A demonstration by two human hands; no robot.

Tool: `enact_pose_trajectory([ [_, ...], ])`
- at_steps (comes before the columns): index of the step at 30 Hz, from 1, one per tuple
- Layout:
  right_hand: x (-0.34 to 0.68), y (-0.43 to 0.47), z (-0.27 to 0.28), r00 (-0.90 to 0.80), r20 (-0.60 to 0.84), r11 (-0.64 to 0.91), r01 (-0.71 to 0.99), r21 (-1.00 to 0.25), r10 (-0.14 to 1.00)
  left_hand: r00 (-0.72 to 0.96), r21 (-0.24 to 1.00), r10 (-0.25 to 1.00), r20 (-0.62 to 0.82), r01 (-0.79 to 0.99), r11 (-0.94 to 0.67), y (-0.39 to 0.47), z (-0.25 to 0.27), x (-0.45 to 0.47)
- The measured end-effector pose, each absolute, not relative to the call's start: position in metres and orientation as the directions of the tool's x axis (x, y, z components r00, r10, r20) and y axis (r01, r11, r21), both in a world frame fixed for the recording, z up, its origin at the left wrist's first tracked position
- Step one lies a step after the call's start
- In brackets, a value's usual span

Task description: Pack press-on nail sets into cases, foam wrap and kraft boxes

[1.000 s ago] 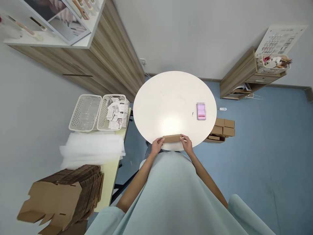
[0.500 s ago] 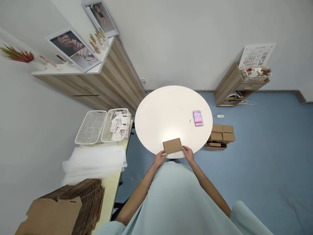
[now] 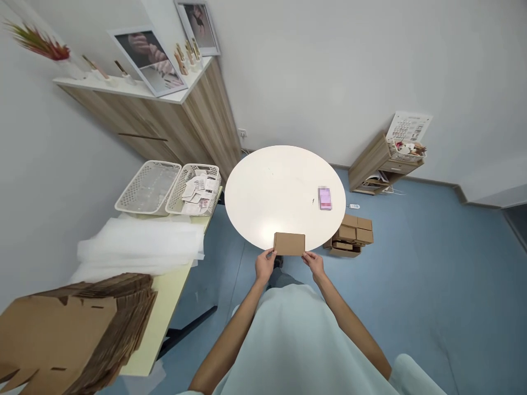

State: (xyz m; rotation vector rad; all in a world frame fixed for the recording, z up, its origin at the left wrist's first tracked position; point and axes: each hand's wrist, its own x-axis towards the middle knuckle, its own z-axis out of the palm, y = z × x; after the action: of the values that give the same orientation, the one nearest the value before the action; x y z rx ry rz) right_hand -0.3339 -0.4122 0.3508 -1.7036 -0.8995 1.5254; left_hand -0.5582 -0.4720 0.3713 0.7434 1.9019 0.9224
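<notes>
A small brown cardboard box (image 3: 289,244), closed and flat, is held between my two hands at the near edge of the round white table (image 3: 272,186). My left hand (image 3: 264,265) pinches its lower left corner. At the lower right corner, my right hand (image 3: 313,263) grips it with thumb and fingers. The box overlaps the table's rim in view; whether it touches the tabletop I cannot tell. Farther right on the table lies a pinkish-purple, blurred rectangular item (image 3: 325,198), with a tiny dark piece beside it.
Left, a pale yellow side table (image 3: 164,307) carries flat cardboard blanks (image 3: 61,334), white foam sheets (image 3: 140,241), and two white baskets, one with packets (image 3: 197,189). Several brown boxes (image 3: 349,236) are stacked on the floor at right. A wooden cabinet (image 3: 206,115) stands behind.
The box has shifted toward me, from over the tabletop to the near rim, and its tilt has levelled out. Both hands keep their hold. My view has turned somewhat.
</notes>
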Motion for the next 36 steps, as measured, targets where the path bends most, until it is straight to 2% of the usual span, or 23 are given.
enact_pose_trajectory([
  [4,-0.303,-0.433,0.368,0.138,-0.500,-0.509,0.043,-0.860,0.855,-0.424,0.854,0.787,-0.449,0.055,0.517,-0.488,0.376,-0.530],
  [9,-0.272,-0.450,0.384,0.219,-0.473,-0.484,-0.001,-0.875,0.854,-0.389,0.863,0.807,-0.445,0.055,0.502,-0.489,0.383,-0.499],
  [17,-0.221,-0.458,0.387,0.283,-0.460,-0.459,-0.076,-0.885,0.841,-0.203,0.844,0.864,-0.460,0.203,0.497,-0.464,0.383,-0.459],
  [24,-0.131,-0.426,0.370,0.404,-0.516,-0.470,-0.216,-0.856,0.755,-0.079,0.840,0.896,-0.436,0.322,0.437,-0.390,0.375,-0.369],
  [29,-0.045,-0.368,0.356,0.408,-0.530,-0.499,-0.190,-0.845,0.743,-0.088,0.782,0.873,-0.480,0.407,0.472,-0.329,0.362,-0.279],
  [36,0.055,-0.292,0.323,0.434,-0.500,-0.535,-0.047,-0.843,0.750,-0.121,0.711,0.818,-0.562,0.435,0.553,-0.260,0.340,-0.174],
])
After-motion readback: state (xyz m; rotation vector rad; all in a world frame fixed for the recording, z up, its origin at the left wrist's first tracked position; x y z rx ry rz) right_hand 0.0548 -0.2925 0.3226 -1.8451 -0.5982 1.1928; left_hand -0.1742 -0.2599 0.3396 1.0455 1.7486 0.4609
